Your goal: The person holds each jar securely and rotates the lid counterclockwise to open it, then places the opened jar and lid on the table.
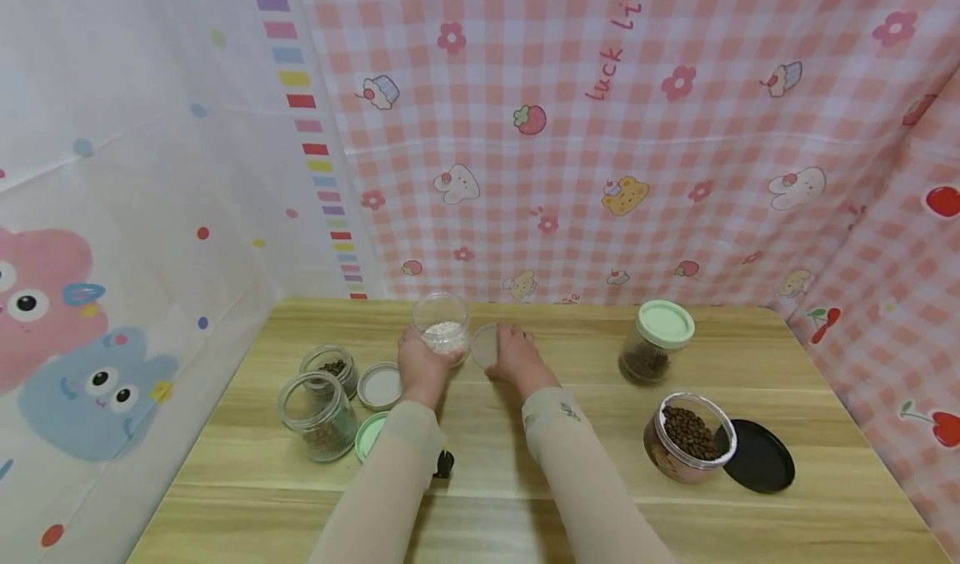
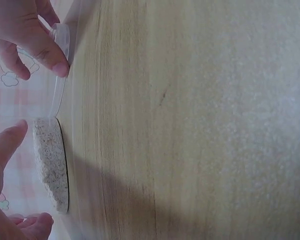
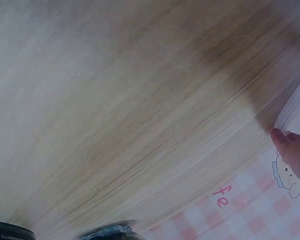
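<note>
At the back of the table, my left hand [image 1: 423, 366] grips a clear jar [image 1: 441, 307] from its near left side. White granules [image 2: 51, 165] fill the jar's lower part, and its mouth is uncovered. Just right of it, my right hand [image 1: 516, 357] pinches the rim of a clear round lid [image 1: 484, 346]. The left wrist view shows the right thumb against the lid [image 2: 63, 37], which sits low beside the jar. Only the fingertips of the right hand [image 3: 294, 152] and a slice of the lid appear in the right wrist view.
Two uncapped glass jars [image 1: 318, 418] stand at left, near a pale lid [image 1: 380, 386] and a green lid [image 1: 369, 436]. A small black object [image 1: 444, 464] lies by the left forearm. At right are a green-lidded jar [image 1: 656, 343], an open tub of brown pellets [image 1: 690, 439] and a black lid [image 1: 761, 457].
</note>
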Demonstrator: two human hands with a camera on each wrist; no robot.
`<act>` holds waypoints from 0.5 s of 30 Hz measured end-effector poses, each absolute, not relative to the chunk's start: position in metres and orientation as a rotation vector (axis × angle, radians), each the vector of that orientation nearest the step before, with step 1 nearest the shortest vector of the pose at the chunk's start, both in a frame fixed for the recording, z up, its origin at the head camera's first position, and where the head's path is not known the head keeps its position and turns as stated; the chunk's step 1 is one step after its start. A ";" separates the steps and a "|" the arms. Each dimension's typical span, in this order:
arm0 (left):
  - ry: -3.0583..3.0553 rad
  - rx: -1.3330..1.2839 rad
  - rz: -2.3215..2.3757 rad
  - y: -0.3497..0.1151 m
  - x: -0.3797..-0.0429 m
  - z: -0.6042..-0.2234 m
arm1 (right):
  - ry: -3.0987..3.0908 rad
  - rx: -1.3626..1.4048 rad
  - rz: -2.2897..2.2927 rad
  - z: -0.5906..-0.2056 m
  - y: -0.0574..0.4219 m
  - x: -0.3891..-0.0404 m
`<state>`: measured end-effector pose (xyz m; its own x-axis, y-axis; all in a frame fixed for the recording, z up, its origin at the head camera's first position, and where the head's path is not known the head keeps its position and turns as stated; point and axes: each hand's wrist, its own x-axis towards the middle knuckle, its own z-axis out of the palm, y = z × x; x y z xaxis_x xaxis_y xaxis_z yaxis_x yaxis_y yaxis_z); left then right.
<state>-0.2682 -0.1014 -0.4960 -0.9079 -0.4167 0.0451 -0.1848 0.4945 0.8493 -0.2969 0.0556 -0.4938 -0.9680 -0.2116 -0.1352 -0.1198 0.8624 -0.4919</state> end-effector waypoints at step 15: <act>-2.489 0.495 -1.420 -0.104 -0.271 -0.503 | 2.943 -0.470 -0.558 -0.497 0.071 -0.285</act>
<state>-0.2714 -0.1039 -0.5026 -0.9156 -0.4006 0.0339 -0.1747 0.4723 0.8640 -0.2850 0.0707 -0.4975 -0.9461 -0.3200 -0.0493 -0.2797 0.8846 -0.3732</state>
